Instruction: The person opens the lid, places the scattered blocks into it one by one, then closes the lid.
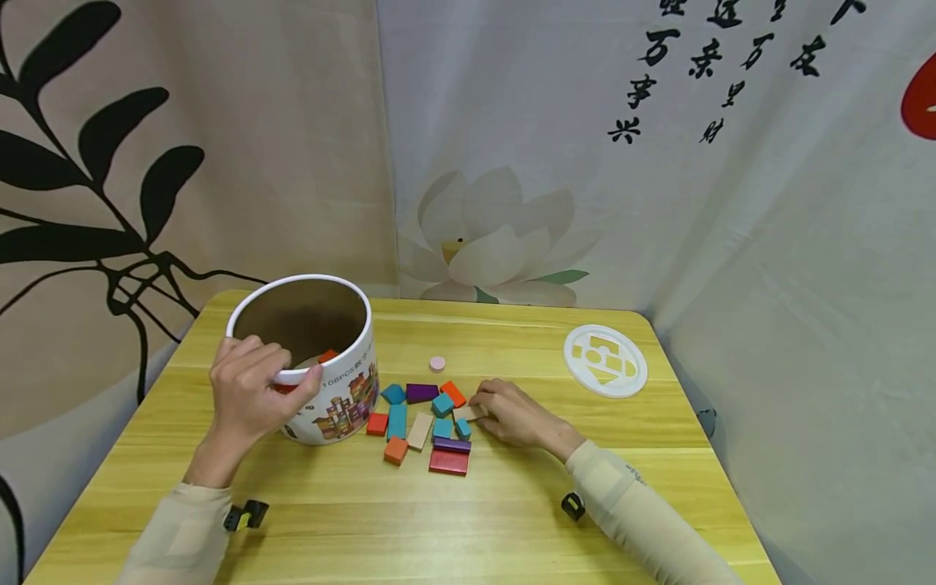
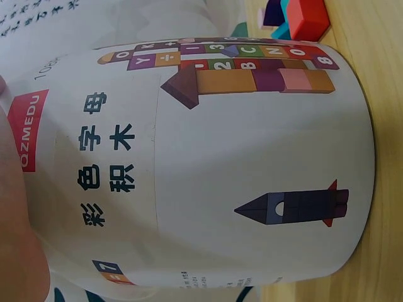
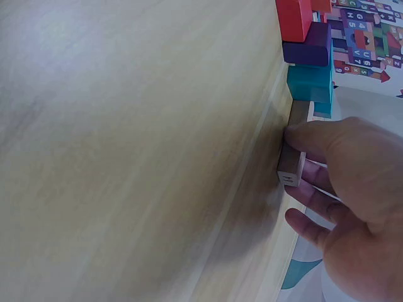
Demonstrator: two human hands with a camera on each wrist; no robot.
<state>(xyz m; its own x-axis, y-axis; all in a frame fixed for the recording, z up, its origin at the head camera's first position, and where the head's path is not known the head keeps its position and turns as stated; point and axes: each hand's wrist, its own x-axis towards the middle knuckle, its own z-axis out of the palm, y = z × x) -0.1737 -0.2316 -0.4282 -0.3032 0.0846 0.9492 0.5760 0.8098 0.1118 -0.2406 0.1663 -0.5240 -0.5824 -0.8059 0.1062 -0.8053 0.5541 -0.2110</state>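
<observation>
One bucket (image 1: 340, 406) at left, rim gripped by left hand (image 1: 252, 386); just right of it, two purple blocks (image 1: 422, 393), two plain wood blocks (image 1: 420, 431), the right one pinched by right hand (image 1: 515, 414). Only right wrist view shows that block's end marking, hard to read; bucket's inside mostly hidden.

White tub (image 2: 208, 165): QZMEDU, 108PCS, 彩色字母积木 | backdrop cloth (image 1: 526, 114): 万事兴 in black
</observation>
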